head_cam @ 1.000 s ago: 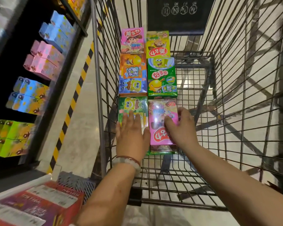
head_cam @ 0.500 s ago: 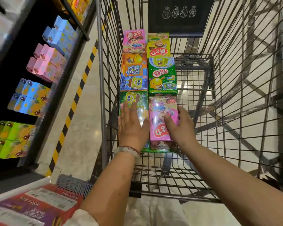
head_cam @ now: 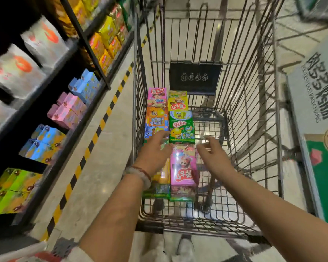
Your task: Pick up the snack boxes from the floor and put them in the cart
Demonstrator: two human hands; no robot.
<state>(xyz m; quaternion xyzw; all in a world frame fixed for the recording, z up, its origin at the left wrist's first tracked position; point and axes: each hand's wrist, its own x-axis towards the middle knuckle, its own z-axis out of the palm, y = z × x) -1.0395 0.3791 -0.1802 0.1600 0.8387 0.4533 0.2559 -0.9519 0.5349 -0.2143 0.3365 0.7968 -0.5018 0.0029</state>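
Observation:
Several snack boxes lie flat in two rows along the left side of the wire cart [head_cam: 254,140]. Nearest me lies a pink box [head_cam: 182,167], with a green and yellow box [head_cam: 160,186] to its left. A green box [head_cam: 181,127] and an orange and blue box [head_cam: 155,120] lie beyond them. My left hand [head_cam: 153,150] hovers above the green and yellow box, fingers relaxed, holding nothing. My right hand [head_cam: 212,154] is lifted just right of the pink box, fingers loose and empty.
Store shelves [head_cam: 64,103] with coloured boxes and bags stand close on the left. A yellow-black striped line [head_cam: 95,137] runs along the floor between shelves and cart. Large cartons [head_cam: 314,118] stand on the right, beside the cart.
Both hands have lifted off the two nearest boxes and drawn back toward me. The boxes stay in the cart. My view has tilted up, showing more shelves and the cartons.

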